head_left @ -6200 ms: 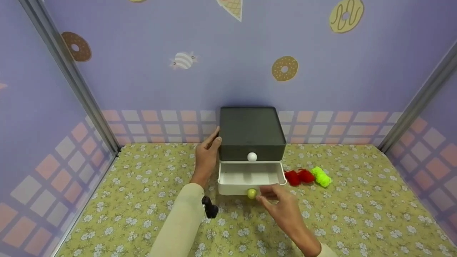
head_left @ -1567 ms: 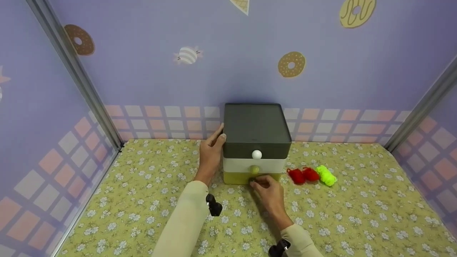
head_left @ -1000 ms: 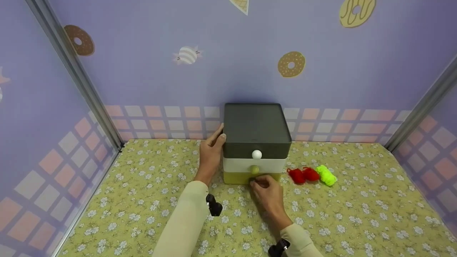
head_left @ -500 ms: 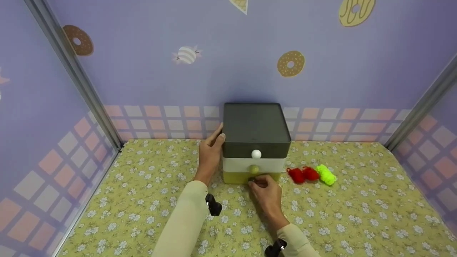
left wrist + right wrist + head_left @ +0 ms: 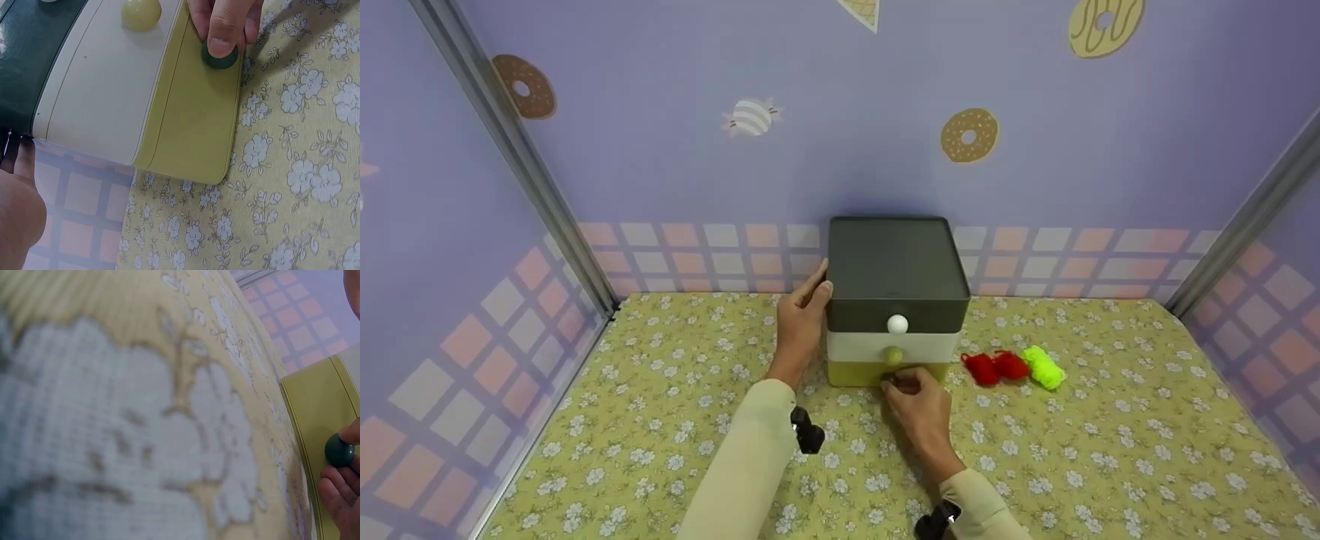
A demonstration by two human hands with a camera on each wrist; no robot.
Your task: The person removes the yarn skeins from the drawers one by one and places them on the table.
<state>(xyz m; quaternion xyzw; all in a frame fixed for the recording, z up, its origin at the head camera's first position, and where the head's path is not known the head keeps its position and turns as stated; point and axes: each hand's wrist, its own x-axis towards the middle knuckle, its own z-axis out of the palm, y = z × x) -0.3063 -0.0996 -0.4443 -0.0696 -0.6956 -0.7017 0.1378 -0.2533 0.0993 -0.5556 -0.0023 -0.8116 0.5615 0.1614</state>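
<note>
A small three-tier drawer box (image 5: 896,259) stands against the back wall, with a dark top tier, a white middle drawer (image 5: 855,347) and a yellow-green bottom drawer (image 5: 191,112). All the drawers are pushed in. My left hand (image 5: 801,326) rests along the box's left side, fingers extended, thumb by the front corner. At the bottom drawer, my right hand (image 5: 921,405) pinches a dark green round knob (image 5: 339,450) between thumb and fingers. Above it are the middle drawer's yellow-green knob (image 5: 893,355) and the top tier's white knob (image 5: 897,324).
To the right of the box lie two red yarn bundles (image 5: 996,367) and a neon yellow-green yarn bundle (image 5: 1044,367). A floral cloth (image 5: 660,420) covers the table. Patterned purple walls (image 5: 847,135) enclose the back and sides.
The white middle drawer, pulled out in the oldest frame, is now pushed in. My right hand has moved from near its knob down to the bottom knob. The last frames barely differ.
</note>
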